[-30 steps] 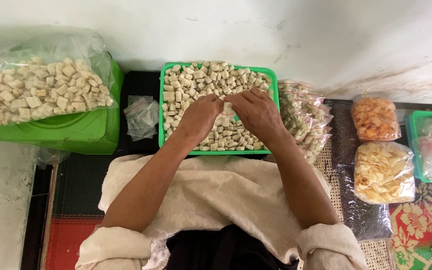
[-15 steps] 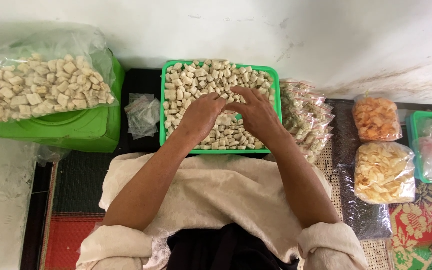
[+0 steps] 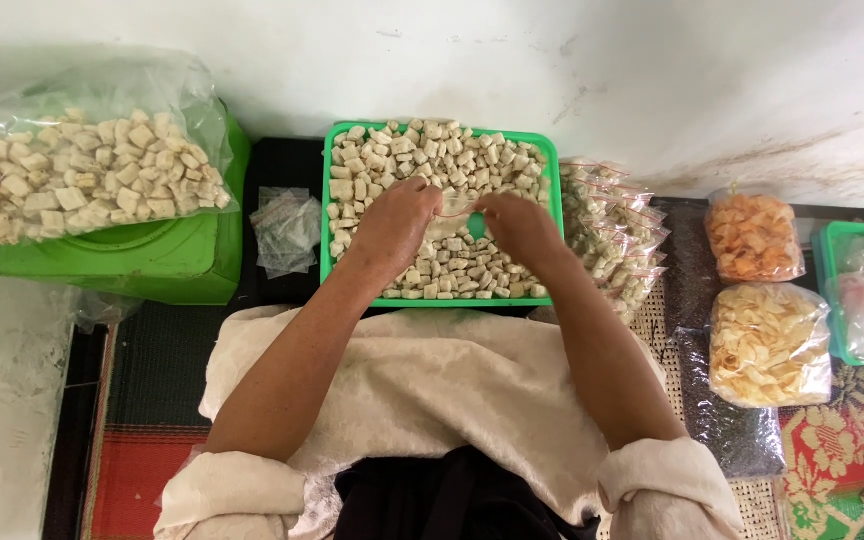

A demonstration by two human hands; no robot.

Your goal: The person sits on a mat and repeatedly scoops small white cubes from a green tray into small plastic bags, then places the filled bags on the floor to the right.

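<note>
Left hand (image 3: 397,220) and right hand (image 3: 517,225) pinching a small clear bag (image 3: 455,208) over a green tray (image 3: 440,297) of pale cubes (image 3: 452,160). Flanked by filled packets (image 3: 617,230) right, empty bags (image 3: 287,230) left.

1 head-worn camera looks almost straight down from above the person's lap, facing a pale wall (image 3: 652,60). It sits close, so both forearms fill the centre and a green tray (image 3: 542,150) lies just beyond them, near the wall.
</note>
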